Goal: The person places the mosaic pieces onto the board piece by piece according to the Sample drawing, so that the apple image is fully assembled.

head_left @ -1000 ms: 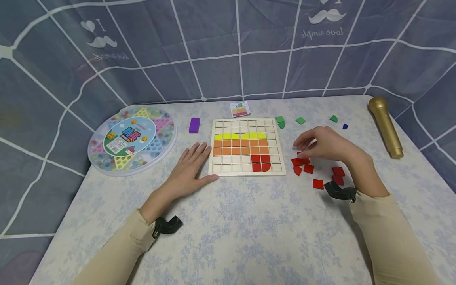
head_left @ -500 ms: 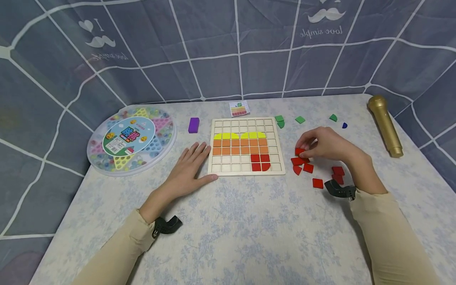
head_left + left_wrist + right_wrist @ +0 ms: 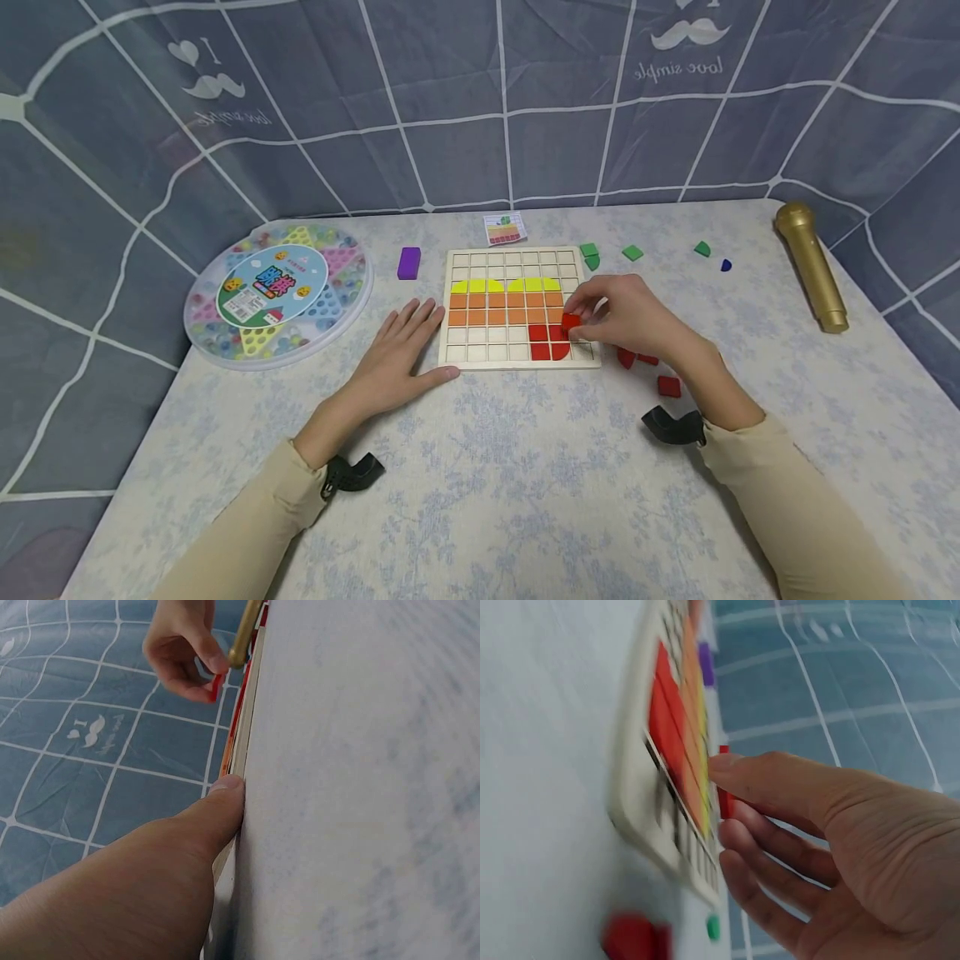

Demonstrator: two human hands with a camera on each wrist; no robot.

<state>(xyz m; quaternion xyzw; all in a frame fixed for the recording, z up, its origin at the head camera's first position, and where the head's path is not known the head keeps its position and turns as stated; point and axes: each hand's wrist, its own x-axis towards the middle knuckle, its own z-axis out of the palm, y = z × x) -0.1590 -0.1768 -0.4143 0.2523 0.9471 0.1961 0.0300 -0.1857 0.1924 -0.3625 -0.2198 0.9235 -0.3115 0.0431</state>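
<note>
My right hand (image 3: pixel 626 314) pinches a red square tile (image 3: pixel 571 322) between thumb and fingers, above the right part of a pale wooden grid board (image 3: pixel 487 365). In the right wrist view the tile (image 3: pixel 725 796) stands on edge in the pinch, apart from the board. The board bears a yellow row, two orange rows (image 3: pixel 487 308) and a red block (image 3: pixel 538 334) at its lower right. My left hand (image 3: pixel 397 358) lies with fingers straight at the board's left edge, its thumb (image 3: pixel 227 791) touching the near corner.
Loose red tiles (image 3: pixel 669 387) lie right of the board, partly hidden by my right hand. Green pieces (image 3: pixel 633 252) and a blue piece (image 3: pixel 726 265) lie behind. A purple block (image 3: pixel 408 263), picture card (image 3: pixel 505 229), round game box (image 3: pixel 360 308) and gold microphone-like object (image 3: pixel 812 267) stand around.
My right hand has taken a red tile from the loose pile and carried it left over the board. The left hand has stayed in place.
</note>
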